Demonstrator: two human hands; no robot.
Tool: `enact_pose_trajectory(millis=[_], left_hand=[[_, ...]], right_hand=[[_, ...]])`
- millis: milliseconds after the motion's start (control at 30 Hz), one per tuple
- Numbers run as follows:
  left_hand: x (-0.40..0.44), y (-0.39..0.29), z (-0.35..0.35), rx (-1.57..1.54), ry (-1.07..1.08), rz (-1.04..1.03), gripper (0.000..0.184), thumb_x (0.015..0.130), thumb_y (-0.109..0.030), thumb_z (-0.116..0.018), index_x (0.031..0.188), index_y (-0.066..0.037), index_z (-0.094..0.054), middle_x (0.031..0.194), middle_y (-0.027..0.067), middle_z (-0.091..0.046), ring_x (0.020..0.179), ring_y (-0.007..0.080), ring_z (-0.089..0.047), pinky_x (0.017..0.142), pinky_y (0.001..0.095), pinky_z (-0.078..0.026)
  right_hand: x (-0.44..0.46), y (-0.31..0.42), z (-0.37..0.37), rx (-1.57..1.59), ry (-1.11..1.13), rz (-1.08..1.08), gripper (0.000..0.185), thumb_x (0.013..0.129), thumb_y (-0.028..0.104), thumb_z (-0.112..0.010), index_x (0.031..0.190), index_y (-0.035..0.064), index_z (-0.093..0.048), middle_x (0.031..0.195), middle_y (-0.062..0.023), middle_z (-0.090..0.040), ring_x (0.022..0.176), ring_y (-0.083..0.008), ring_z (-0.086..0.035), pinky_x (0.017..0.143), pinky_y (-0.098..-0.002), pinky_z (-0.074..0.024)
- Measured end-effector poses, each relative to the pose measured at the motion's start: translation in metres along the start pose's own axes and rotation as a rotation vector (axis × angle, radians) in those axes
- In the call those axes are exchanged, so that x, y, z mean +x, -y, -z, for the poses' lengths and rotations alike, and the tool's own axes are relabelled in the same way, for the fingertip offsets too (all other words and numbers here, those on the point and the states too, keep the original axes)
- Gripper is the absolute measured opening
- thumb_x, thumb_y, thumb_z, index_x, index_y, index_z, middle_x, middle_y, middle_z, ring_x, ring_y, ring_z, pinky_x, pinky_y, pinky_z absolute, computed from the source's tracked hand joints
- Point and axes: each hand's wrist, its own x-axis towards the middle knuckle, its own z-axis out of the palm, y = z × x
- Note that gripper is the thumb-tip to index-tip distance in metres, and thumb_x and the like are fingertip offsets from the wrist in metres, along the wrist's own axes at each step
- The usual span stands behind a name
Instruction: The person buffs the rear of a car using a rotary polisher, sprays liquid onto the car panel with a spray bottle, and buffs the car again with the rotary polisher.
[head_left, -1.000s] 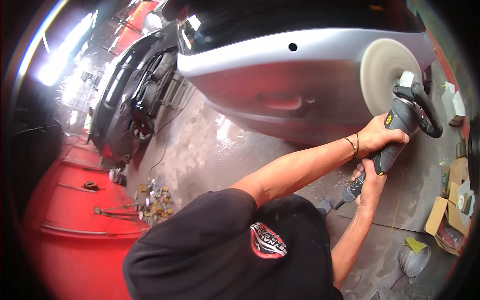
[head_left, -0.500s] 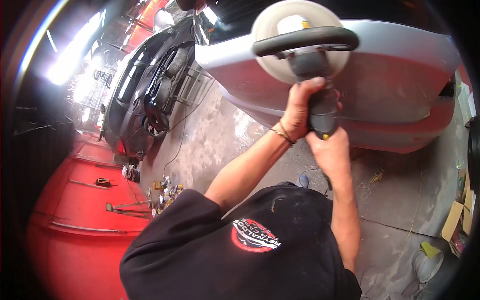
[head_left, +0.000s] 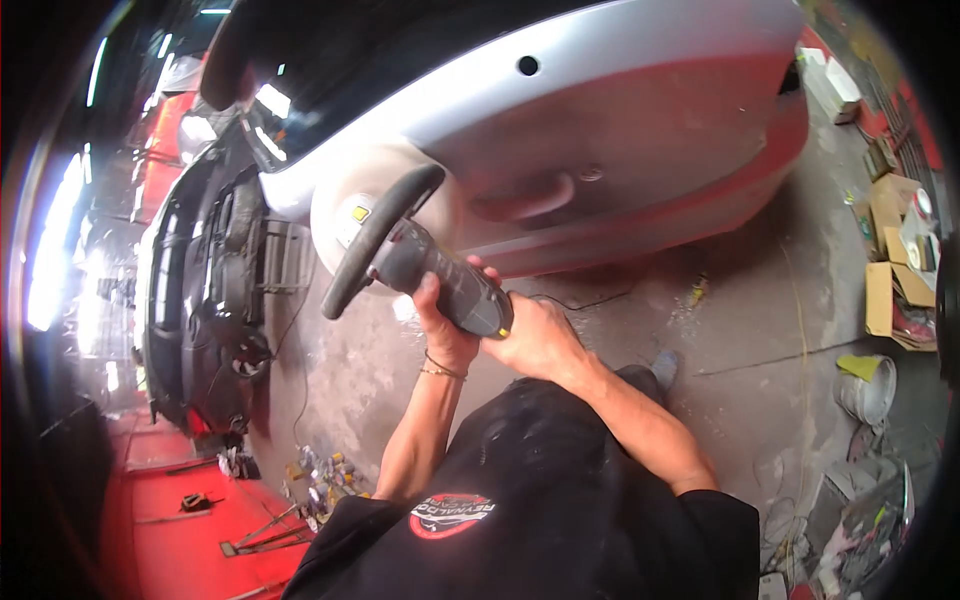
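Note:
Both hands grip a dark grey power polisher (head_left: 455, 285) with a round, pale pad (head_left: 328, 205) and a black loop handle (head_left: 378, 245). My left hand (head_left: 447, 330), a bracelet at its wrist, wraps around the polisher's body behind the head. My right hand (head_left: 535, 338) is closed around the rear end, covering part of it. The pad overlaps the left corner of a silver car's rear panel (head_left: 650, 130); whether it touches the paint I cannot tell. A round dark hole (head_left: 527, 66) shows in the panel's upper part.
A dark car (head_left: 200, 290) with exposed front parts stands to the left. Bottles (head_left: 325, 480) stand near a red floor area (head_left: 230, 530). At right are cardboard boxes (head_left: 890, 300) and a bucket (head_left: 862, 395) with a yellow-green cloth. A cord (head_left: 585, 303) lies behind the polisher.
The polisher has moved left along the panel to its left corner and now slants, both hands still on it. The panel's hole has come into sight. My view has shifted and turned.

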Motion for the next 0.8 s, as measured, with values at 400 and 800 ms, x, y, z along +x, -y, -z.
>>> enact_pose_trajectory(millis=[400,800], left_hand=[[0.046,0.149,-0.190,0.517,0.470,0.171,0.053,0.089,-0.023,-0.088,0.132,0.002,-0.069,0.116,0.0103,-0.078,0.104,0.0199,-0.075,0.097,0.0385,-0.061],[0.091,0.218,-0.230,1.358,0.610,0.070,0.091,0.063,-0.053,-0.094,0.128,0.004,-0.066,0.107,0.0287,-0.079,0.107,0.0447,-0.079,0.096,0.0499,-0.061]], right_hand=[[-0.067,-0.168,0.099,0.510,-0.560,0.067,0.040,0.088,0.011,-0.083,0.126,0.0011,-0.075,0.101,-0.0130,-0.085,0.099,-0.0247,-0.082,0.088,-0.0406,-0.0620],[-0.012,-0.256,0.053,1.427,-0.559,0.159,0.051,0.106,0.042,-0.070,0.149,0.0155,-0.063,0.135,-0.0014,-0.071,0.128,-0.0206,-0.069,0.109,-0.0427,-0.0569]])
